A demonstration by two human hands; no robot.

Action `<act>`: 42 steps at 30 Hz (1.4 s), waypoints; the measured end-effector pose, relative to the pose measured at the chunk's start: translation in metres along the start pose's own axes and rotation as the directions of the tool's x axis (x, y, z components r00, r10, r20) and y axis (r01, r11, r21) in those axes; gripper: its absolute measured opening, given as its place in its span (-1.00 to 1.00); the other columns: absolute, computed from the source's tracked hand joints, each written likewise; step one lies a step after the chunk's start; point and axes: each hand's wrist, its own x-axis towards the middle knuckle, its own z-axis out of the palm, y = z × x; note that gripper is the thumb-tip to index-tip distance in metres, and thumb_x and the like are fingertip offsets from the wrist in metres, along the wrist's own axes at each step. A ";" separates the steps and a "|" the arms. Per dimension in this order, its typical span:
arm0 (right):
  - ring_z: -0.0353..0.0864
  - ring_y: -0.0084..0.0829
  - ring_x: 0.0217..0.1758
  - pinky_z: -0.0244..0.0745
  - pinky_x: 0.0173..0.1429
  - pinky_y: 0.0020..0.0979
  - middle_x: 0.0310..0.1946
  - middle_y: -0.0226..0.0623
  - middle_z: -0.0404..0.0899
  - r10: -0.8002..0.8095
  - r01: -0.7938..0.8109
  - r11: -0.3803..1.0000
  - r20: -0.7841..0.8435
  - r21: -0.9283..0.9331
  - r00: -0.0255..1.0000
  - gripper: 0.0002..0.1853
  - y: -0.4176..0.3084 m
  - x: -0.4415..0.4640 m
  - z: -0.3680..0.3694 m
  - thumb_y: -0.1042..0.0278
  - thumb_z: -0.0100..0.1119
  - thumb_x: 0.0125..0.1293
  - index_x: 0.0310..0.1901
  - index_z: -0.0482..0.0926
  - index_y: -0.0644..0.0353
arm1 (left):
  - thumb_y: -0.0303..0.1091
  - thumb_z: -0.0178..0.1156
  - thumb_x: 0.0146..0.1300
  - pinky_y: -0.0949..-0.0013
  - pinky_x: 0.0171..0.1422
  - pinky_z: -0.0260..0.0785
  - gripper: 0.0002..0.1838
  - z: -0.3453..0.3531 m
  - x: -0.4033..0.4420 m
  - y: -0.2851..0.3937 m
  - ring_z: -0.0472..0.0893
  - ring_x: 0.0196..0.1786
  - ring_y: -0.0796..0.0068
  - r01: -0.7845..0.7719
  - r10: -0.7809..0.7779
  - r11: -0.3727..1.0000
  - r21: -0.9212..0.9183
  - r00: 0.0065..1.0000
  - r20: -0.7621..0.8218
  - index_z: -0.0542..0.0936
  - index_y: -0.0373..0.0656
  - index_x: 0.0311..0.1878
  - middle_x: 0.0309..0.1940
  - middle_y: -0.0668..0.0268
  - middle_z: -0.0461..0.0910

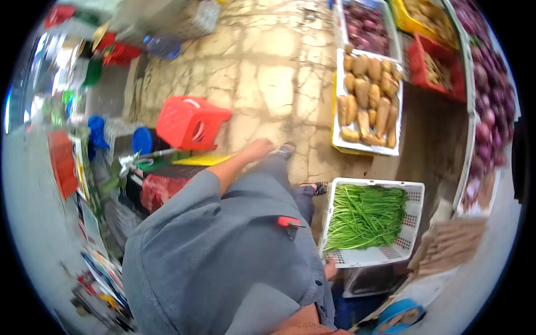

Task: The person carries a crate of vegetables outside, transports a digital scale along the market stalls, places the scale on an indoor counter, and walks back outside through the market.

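Observation:
My right hand (330, 269) is at the near left corner of a white plastic basket (357, 258), its fingers closed on the rim. Long green stalks, like garlic shoots or chives (365, 216), lie heaped in that basket. My left hand (260, 149) hangs in front of my left thigh, above the stone floor and away from the red stool. It is blurred, its fingers hard to make out, and no object shows in it. A red-handled tool or key (289, 222) lies against the front of my grey shirt.
A red plastic stool (190, 123) lies on its side at the left. Ahead on the right stand a white tray of brown root vegetables (368, 92), a crate of purple onions (367, 28) and a red crate (416, 58). More onions (488, 106) line the far right. Paving (268, 84) stretches ahead.

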 end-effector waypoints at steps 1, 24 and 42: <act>0.53 -0.23 -0.32 0.44 -0.30 -0.27 -0.32 0.00 0.52 -0.034 0.035 0.999 0.067 -0.011 0.997 -0.64 -0.010 -0.016 -0.003 0.44 0.04 -0.02 -0.19 0.48 0.56 | -0.13 0.08 0.17 0.17 0.05 0.39 -0.56 0.005 -0.013 -0.022 0.57 -0.09 0.04 -0.062 0.061 0.998 -0.024 0.997 -0.055 0.54 -0.24 0.01 -0.13 -0.01 0.58; 0.36 -0.43 -0.48 0.28 -0.38 -0.32 -0.57 -0.25 0.46 -0.147 0.883 0.339 0.945 0.324 -0.290 -0.75 -0.268 -0.267 0.387 0.39 -0.01 0.03 -0.32 0.51 0.40 | 0.01 0.19 0.22 0.48 -0.50 0.27 -0.59 -0.026 -0.286 -0.148 0.45 -0.47 0.60 -0.284 -0.636 0.332 -0.899 0.636 -0.436 0.54 -0.19 -0.15 -0.48 0.41 0.50; 0.51 -0.36 -0.10 0.41 0.00 -0.34 -0.17 -0.15 0.57 0.451 0.770 0.183 0.644 0.610 -0.618 -0.65 -0.159 -0.501 0.655 0.21 0.16 0.20 -0.07 0.53 0.26 | -0.15 0.11 0.29 0.52 -0.47 0.33 -0.73 -0.052 -0.279 -0.204 0.45 -0.51 0.59 -0.453 -0.893 -0.306 -0.837 0.442 0.087 0.51 -0.18 -0.15 -0.44 0.37 0.49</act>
